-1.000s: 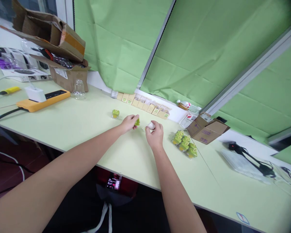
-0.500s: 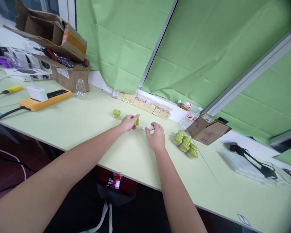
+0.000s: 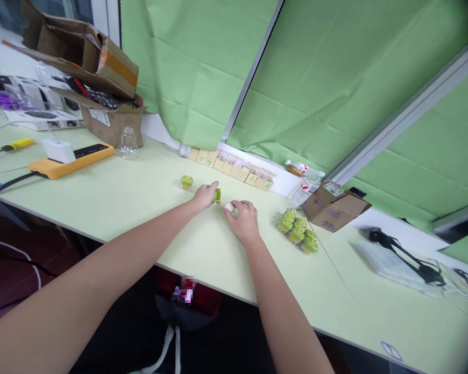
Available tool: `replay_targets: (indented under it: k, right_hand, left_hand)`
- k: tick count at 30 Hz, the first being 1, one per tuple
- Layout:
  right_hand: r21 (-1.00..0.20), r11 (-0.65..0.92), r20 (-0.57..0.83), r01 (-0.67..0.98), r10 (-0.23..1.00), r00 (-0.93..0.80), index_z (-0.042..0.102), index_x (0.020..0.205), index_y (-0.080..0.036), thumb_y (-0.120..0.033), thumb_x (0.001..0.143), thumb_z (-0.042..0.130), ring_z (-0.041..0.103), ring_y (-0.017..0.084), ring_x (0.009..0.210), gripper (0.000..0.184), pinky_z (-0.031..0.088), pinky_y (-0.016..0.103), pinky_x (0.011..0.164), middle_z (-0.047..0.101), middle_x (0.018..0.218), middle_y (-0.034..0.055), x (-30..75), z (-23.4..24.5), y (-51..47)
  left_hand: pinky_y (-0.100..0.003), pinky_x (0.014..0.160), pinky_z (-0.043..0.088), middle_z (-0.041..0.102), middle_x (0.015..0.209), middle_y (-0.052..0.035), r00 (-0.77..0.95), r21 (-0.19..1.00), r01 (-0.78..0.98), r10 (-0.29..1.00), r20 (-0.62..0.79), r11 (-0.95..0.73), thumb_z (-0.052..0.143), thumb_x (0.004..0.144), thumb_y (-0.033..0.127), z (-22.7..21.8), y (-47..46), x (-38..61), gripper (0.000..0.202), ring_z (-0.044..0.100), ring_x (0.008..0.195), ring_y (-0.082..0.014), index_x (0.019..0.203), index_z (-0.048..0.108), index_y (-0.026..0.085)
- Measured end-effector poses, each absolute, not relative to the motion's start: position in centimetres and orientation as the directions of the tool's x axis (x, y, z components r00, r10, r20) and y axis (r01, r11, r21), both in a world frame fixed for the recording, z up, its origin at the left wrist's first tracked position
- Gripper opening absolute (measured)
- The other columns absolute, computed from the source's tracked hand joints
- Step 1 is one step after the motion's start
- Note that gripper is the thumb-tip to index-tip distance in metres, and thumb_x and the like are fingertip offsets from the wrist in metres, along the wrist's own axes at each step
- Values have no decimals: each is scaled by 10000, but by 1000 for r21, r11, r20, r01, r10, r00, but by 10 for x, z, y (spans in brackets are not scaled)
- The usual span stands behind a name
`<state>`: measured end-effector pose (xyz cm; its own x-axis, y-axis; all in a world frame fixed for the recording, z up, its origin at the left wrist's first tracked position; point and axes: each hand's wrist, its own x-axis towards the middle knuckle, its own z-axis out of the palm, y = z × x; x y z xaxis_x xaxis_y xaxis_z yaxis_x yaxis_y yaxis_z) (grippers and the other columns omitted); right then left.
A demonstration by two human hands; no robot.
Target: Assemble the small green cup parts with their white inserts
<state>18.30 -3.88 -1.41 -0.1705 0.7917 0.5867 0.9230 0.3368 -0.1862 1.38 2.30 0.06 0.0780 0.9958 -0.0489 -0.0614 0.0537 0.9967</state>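
Head view: fingers [image 3: 211, 187] pinch green cap [image 3: 217, 196], white piece [image 3: 229, 207].

Both forearms [image 3: 101, 275] are bare. Dark clothing [image 3: 140, 332] with a white drawstring [image 3: 170, 345] shows at the bottom centre.

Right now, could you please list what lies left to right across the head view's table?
Screwdriver, power strip, glass bottle, lone green item, left hand on a green piece, right hand on a white piece, green-item bag, small cardboard box.

Bare table [image 3: 132, 202] left; green pieces [image 3: 298, 231] and cardboard box [image 3: 333, 208] crowd right.
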Motion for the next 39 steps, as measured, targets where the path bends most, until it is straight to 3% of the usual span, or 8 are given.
replay_targets:
  k: [6,12,16,19,23,31,35,39]
  right_hand:
    - [-164,332,578,929,795,-183,662,1060,-241,-389,864,630,496,317,1167,247,349,484,969,712,1001,90,184,-17,-36]
    - [-84,321,539,943,811,-228,658,1081,-225,-368,877,610,482,330,1171,254,353,489,956,704,1051,106,180,-22,-36]
    - [-86,341,599,936,768,-225,612,1192,-198,-333,872,605,478,324,1174,348,354,483,978,664,1171,127,177,-19,-39]
    - [-137,375,672,917,715,-192,592,1222,-173,-325,899,563,495,304,1153,358,369,465,990,656,1166,131,175,-12,-43]
    - [-228,514,717,827,663,-215,627,1130,-187,-314,936,507,550,248,1048,261,425,410,964,674,1074,98,168,-4,-49]
    - [-396,603,727,692,667,-164,666,1001,-204,-281,921,499,610,196,981,202,505,350,911,658,1037,86,157,-1,-53]
    - [-499,543,683,675,726,-79,682,987,-203,-272,915,469,632,190,923,235,540,346,863,689,973,68,160,-1,-48]
    - [-663,494,633,562,771,69,712,997,-208,-314,883,525,668,185,922,243,573,347,853,721,1013,57,167,-3,-41]
  left_hand:
    - [-239,428,315,604,550,-10,36,999,-49,999,12,-10,584,822,569,-6,25,15,374,568,470,-148,799,546,197]
    - [-241,414,307,607,553,-39,69,997,-75,998,11,-5,554,828,625,-12,29,14,444,587,494,-163,780,574,184]
    - [-238,406,306,613,569,-35,70,996,-92,997,17,-10,571,824,611,-10,27,15,428,567,473,-150,792,590,184]
    - [-237,392,292,580,548,-22,87,995,-96,995,39,-31,569,826,615,-8,23,16,433,518,431,-132,775,582,185]
    - [-231,395,302,529,552,3,125,989,-149,991,46,-28,585,841,561,-5,18,19,390,474,422,-108,750,565,182]
    - [-221,395,344,456,524,31,268,961,-265,951,156,-83,559,878,529,-7,12,29,394,447,417,-95,698,498,184]
    - [-242,466,463,516,555,16,337,928,-371,930,144,-10,618,845,353,-3,11,27,243,511,471,-106,714,538,164]
    - [-305,664,568,626,662,-17,350,915,-403,929,117,37,691,744,165,0,12,24,81,602,587,-111,768,623,127]
